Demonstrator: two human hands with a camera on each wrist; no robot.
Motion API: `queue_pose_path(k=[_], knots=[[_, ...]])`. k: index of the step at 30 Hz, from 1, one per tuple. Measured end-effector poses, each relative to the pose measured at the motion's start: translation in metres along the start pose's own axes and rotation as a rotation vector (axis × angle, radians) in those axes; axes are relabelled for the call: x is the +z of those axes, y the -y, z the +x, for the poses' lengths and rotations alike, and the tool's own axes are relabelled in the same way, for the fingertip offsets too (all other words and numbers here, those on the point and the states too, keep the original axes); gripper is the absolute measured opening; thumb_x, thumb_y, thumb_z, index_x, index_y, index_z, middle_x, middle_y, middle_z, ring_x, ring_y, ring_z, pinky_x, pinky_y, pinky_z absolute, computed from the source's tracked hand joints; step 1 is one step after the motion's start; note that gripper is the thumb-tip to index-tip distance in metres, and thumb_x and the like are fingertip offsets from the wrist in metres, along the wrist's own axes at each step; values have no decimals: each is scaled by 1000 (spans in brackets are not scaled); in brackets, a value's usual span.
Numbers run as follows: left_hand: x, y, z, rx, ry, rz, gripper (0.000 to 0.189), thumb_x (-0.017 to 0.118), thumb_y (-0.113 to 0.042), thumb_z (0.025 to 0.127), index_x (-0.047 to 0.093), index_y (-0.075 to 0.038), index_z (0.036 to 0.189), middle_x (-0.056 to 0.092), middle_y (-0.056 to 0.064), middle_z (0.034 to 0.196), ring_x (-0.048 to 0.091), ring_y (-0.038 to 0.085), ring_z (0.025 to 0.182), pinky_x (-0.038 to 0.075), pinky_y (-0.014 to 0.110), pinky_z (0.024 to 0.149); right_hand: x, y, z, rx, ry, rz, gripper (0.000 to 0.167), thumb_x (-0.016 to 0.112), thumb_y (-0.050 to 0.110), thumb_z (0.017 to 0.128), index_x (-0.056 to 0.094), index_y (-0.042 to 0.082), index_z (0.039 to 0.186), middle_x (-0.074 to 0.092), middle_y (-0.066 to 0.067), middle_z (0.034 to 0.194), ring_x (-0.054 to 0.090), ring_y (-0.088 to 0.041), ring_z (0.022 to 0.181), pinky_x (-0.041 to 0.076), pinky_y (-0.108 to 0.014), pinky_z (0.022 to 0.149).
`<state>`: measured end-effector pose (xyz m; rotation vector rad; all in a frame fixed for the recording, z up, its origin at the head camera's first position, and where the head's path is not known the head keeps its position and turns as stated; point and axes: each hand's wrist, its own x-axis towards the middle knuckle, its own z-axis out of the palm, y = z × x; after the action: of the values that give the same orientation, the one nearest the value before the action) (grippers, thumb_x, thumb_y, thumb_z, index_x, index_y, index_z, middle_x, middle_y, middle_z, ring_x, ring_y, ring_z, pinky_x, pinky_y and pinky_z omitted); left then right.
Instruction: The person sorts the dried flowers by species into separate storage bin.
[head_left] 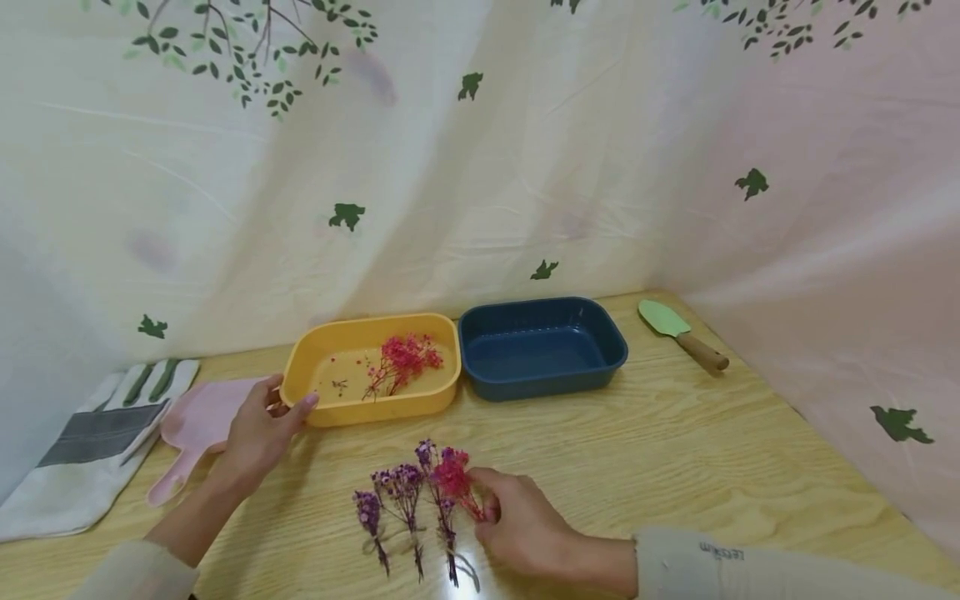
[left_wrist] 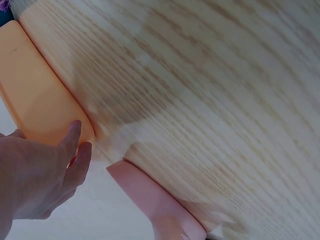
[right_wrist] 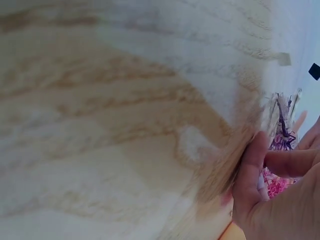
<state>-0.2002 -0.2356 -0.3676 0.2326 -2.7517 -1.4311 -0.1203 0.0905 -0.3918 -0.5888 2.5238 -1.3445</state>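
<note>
- Red flower sprig point(head_left: 454, 481) lies on the worktop point(head_left: 675, 467) near the front edge, beside three purple sprigs point(head_left: 405, 500); the right hand point(head_left: 525, 521) pinches it between thumb and fingers.
- Right wrist view shows the grip closely: thumb and fingers point(right_wrist: 287, 162) close on pink blossom point(right_wrist: 274, 185), purple stems point(right_wrist: 282, 125) just behind. The head view does not resolve this pinch.
- Left hand point(head_left: 258, 433) grasps the near left corner of the yellow tray point(head_left: 375, 408), thumb on the rim.
- Left wrist view shows the fingers point(left_wrist: 75, 150) against the tray's outer wall point(left_wrist: 35, 95), with a pink object point(left_wrist: 155, 200) just beside.
- Head view alone shows red sprigs point(head_left: 401, 362) inside the yellow tray, a blue tray point(head_left: 540, 375) touching its right side, a trowel point(head_left: 682, 333) further right, and a glove point(head_left: 97, 442) at far left.
</note>
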Motion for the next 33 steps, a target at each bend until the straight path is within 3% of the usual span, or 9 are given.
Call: queue_pose_path(k=[5, 12, 15, 24, 33], knots=[[0, 1, 0, 6, -3, -7, 81, 57, -41, 95, 18, 7, 148, 35, 35, 142, 46, 41, 123, 56, 24, 80, -2, 1, -1, -3, -6, 66, 57, 65, -13, 75, 56, -2, 130, 56, 3, 71, 51, -4, 61, 48, -20, 59], [-1, 0, 0, -4, -1, 12, 83, 57, -43, 95, 17, 7, 148, 34, 35, 142, 45, 41, 123, 56, 28, 83, -6, 3, -2, 139, -3, 305, 57, 62, -16, 81, 51, -5, 135, 55, -7, 72, 57, -17, 49, 55, -33, 45], [-1, 1, 1, -14, 2, 18, 85, 57, -44, 95, 16, 7, 149, 34, 35, 143, 45, 41, 123, 55, 31, 85, -10, 6, -1, 163, -12, 360, 56, 61, -16, 82, 49, -6, 136, 54, -8, 73, 59, -19, 50, 57, -38, 48], [-1, 3, 2, -15, 10, 6, 87, 57, -46, 94, 15, 6, 150, 32, 34, 144, 45, 40, 124, 55, 30, 86, -29, 20, 12, 181, -11, 513, 59, 62, -12, 86, 42, -3, 142, 53, -11, 82, 60, -16, 56, 59, -38, 57], [-1, 3, 2, 8, 6, -12, 85, 57, -44, 94, 16, 7, 149, 34, 35, 142, 47, 40, 121, 56, 26, 82, -38, 33, 28, 167, -25, 568, 61, 61, -11, 87, 41, 0, 144, 52, -13, 86, 62, -17, 61, 60, -37, 61]])
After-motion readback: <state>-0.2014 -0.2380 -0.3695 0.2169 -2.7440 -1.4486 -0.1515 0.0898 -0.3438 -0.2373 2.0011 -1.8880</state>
